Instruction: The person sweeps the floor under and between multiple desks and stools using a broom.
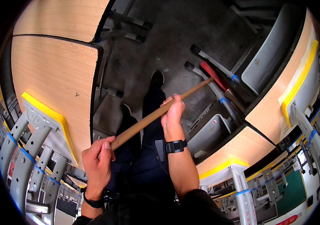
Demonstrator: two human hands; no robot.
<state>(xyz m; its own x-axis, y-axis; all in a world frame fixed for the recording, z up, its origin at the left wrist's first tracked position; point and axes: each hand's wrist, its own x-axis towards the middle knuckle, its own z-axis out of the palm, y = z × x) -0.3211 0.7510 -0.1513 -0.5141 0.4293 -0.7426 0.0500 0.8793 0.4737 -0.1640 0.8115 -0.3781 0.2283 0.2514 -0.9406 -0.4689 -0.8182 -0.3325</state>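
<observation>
Both my hands grip a wooden pole (143,123) that slants down and away to the right. My left hand (98,160) is closed around its near end, at the edge of the left desk. Further along the pole, my right hand (172,111) is wrapped around it, palm inward. At the far end is a long red head (213,74), low by the metal feet of the right-hand desk. Part of the head runs under that desk, so I cannot tell whether it is a broom or a mop.
Wood-topped desks stand on my left (56,73) and right (272,109). Upturned chairs with yellow-edged seats (50,112) rest on them. Grey desk legs (216,59) jut over the dark floor (174,39). My shoes (157,78) are between the desk rows.
</observation>
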